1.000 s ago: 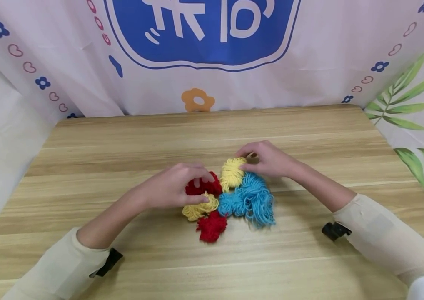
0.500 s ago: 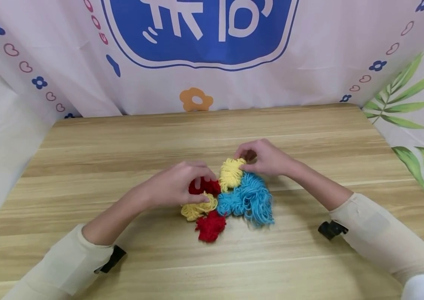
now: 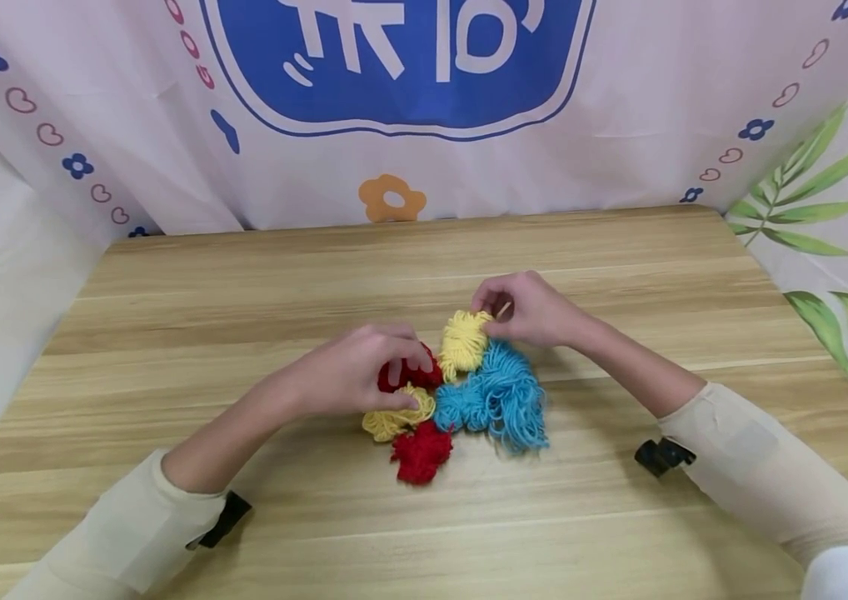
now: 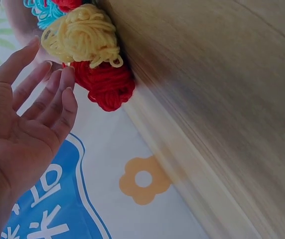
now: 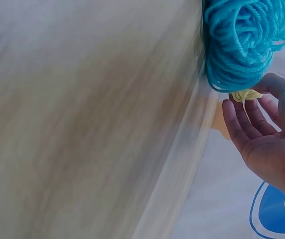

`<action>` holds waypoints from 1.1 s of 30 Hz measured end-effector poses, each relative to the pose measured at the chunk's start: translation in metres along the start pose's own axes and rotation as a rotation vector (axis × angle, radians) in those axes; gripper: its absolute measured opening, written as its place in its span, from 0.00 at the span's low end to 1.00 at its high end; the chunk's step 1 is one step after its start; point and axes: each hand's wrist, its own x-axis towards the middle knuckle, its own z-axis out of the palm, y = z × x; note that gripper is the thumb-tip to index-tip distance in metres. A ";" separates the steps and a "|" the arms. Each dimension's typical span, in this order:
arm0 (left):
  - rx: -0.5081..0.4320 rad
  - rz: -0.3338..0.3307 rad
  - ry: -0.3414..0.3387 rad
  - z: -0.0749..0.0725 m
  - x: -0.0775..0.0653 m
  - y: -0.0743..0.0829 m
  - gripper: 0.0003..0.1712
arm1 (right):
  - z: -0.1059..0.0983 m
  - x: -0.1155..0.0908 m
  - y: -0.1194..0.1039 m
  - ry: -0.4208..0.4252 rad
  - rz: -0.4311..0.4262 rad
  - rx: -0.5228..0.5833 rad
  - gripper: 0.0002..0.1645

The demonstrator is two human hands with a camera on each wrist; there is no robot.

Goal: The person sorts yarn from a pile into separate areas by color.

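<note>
Several small skeins of yarn lie in a cluster mid-table. My right hand (image 3: pixel 532 308) pinches the far right end of the pale yellow skein (image 3: pixel 464 343) between thumb and fingers. A short strand shows inside the curl of that hand. My left hand (image 3: pixel 352 371) has loosely bent fingers over the rear red skein (image 3: pixel 433 367) and the darker yellow skein (image 3: pixel 386 423). In the left wrist view, its fingertips are close to the yellow yarn (image 4: pixel 85 35) without gripping it. In the right wrist view, blue yarn (image 5: pixel 244 45) hides most of the pale yellow skein.
A front red skein (image 3: pixel 421 452) lies nearest the wearer. A small blue skein (image 3: pixel 463 406) and a larger looped blue skein (image 3: pixel 514 400) sit to its right. The wooden table (image 3: pixel 244 283) ends at a printed curtain (image 3: pixel 304 183) at the back.
My right hand has lifted slightly at the pale yellow skein, and a short strand now shows inside its curl. The left hand stays almost in place over the skeins.
</note>
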 end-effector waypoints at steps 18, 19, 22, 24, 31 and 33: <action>0.014 0.005 -0.058 0.001 -0.001 -0.001 0.18 | -0.006 -0.003 0.002 0.067 0.045 0.090 0.10; 0.020 0.001 -0.063 0.001 -0.001 -0.001 0.18 | -0.007 -0.003 0.002 0.073 0.044 0.091 0.10; 0.038 -0.011 -0.072 0.002 -0.001 0.000 0.18 | -0.009 -0.003 0.003 0.091 0.049 0.092 0.10; 0.043 -0.013 -0.073 0.002 -0.001 0.000 0.18 | -0.010 -0.003 0.004 0.099 0.053 0.094 0.10; 0.050 -0.021 -0.089 0.001 -0.002 0.001 0.19 | -0.015 -0.004 0.008 0.121 0.066 0.102 0.09; 0.055 -0.020 -0.094 0.001 -0.002 0.002 0.19 | -0.016 -0.004 0.011 0.129 0.067 0.102 0.09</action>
